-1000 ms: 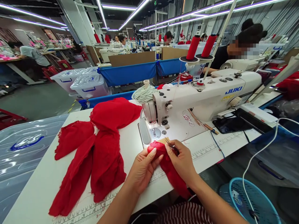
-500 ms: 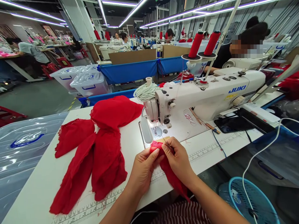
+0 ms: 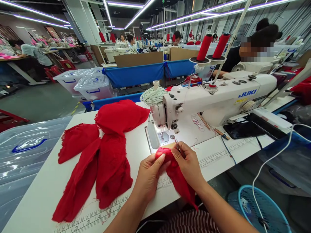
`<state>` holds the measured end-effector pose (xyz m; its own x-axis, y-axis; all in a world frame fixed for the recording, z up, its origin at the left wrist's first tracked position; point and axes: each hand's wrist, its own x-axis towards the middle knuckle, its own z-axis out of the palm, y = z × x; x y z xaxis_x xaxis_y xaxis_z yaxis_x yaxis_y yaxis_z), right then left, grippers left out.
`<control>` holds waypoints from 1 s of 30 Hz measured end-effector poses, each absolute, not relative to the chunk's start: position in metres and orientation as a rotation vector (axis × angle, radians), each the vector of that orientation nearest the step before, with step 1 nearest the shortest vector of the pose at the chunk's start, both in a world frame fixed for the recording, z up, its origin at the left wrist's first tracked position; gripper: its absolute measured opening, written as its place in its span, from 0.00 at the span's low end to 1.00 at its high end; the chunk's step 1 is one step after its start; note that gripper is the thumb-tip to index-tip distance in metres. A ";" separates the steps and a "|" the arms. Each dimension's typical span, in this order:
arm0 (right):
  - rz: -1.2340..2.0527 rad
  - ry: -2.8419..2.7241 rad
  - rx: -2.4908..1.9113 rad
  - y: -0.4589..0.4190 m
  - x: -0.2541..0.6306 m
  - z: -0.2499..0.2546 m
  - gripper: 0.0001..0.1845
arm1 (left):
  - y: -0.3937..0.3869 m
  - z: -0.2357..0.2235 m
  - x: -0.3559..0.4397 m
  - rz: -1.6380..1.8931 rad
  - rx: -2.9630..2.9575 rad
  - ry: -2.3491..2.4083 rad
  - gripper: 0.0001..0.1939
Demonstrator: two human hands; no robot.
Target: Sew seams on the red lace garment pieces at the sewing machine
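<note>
Cloth, red, trailing past the near edge of the bench, left hand pinching its top, right hand pinching alongside and holding a small metal tool, red pieces lying leftward, sewing machine standing beyond, person bending farther back.

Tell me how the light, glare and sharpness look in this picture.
Head view: a bright glow falls on the machine bed; head view: white glare streaks the clear lid at far left; head view: left hand and right hand look fairly sharp, but blocky pixels cover part of a co-worker.
</note>
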<state>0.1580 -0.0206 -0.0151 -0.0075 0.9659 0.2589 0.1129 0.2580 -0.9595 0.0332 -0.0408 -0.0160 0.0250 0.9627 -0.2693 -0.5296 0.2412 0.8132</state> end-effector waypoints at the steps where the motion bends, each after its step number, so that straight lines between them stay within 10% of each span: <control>1: 0.947 -1.391 -1.092 -0.021 0.159 -0.015 0.09 | -0.040 -0.016 0.033 1.258 0.578 0.945 0.10; 17: 0.899 -1.447 -1.127 -0.025 0.159 -0.019 0.11 | -0.039 -0.015 0.031 1.247 0.492 0.945 0.12; 30: 0.108 -1.880 -1.078 -0.035 0.174 -0.038 0.14 | -0.040 -0.014 0.030 1.247 0.461 0.925 0.12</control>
<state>0.1737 -0.0351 -0.0375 -0.1776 0.7141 0.6771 0.6317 0.6103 -0.4780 0.0300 -0.0399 -0.0139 0.0358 0.9396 -0.3405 -0.5987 0.2930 0.7455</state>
